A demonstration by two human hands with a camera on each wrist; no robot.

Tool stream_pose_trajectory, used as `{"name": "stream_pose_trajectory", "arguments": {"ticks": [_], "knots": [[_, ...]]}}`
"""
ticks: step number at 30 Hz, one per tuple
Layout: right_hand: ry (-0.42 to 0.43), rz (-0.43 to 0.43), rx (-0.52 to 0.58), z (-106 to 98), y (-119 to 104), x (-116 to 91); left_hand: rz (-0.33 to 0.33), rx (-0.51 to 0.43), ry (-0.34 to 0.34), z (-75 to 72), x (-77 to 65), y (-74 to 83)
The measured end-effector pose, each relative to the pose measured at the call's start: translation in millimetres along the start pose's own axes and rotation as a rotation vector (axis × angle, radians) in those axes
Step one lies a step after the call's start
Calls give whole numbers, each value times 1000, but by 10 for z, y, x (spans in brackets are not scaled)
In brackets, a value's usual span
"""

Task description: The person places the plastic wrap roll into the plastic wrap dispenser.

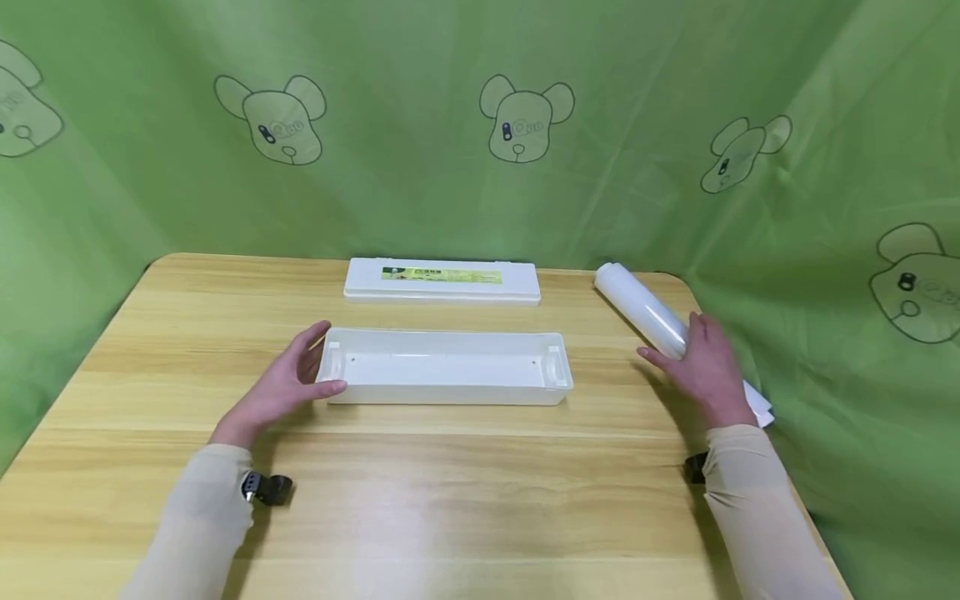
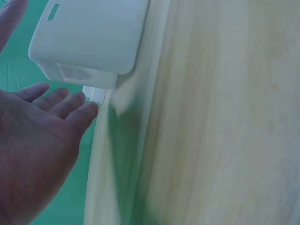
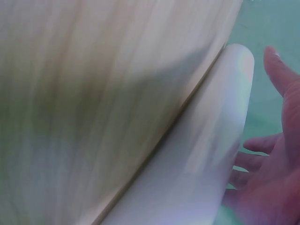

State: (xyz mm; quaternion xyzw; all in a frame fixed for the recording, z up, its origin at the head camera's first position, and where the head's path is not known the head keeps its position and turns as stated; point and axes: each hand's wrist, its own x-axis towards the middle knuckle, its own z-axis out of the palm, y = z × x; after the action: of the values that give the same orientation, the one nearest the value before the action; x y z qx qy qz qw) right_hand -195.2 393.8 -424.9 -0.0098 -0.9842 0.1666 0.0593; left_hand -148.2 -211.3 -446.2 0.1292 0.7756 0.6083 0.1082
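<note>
A long white open-topped plastic box [image 1: 450, 395] sits mid-table, its inside facing up. At its left end is my left hand [image 1: 281, 385], thumb and fingers spread around the corner. The left wrist view shows those fingers fairly straight beside the box's end wall [image 2: 89, 35]. On the right, a roll of clear plastic film [image 1: 641, 304] lies slantwise on the table. My right hand [image 1: 705, 367] is over the roll's middle with thumb and fingers apart. In the right wrist view, its fingers are extended along the far side of the roll [image 3: 201, 140].
Behind the box lies a long white lid [image 1: 442, 292] with a green and yellow label. The wooden table [image 1: 450, 492] ends at a green curtain [image 1: 420, 200] printed with mouse heads. The roll's near end reaches toward the table's right edge.
</note>
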Motion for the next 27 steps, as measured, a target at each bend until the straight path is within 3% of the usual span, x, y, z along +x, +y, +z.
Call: {"name": "stream_pose_trajectory", "arguments": {"ticks": [6, 11, 27], "knots": [[-2, 12, -45, 12, 69, 2, 4, -17, -3, 29, 27, -5], [-2, 10, -86, 10, 70, 4, 3, 55, 1, 44, 47, -12], [-76, 92, -93, 4, 131, 40, -25, 84, 5, 17, 60, -59]]}}
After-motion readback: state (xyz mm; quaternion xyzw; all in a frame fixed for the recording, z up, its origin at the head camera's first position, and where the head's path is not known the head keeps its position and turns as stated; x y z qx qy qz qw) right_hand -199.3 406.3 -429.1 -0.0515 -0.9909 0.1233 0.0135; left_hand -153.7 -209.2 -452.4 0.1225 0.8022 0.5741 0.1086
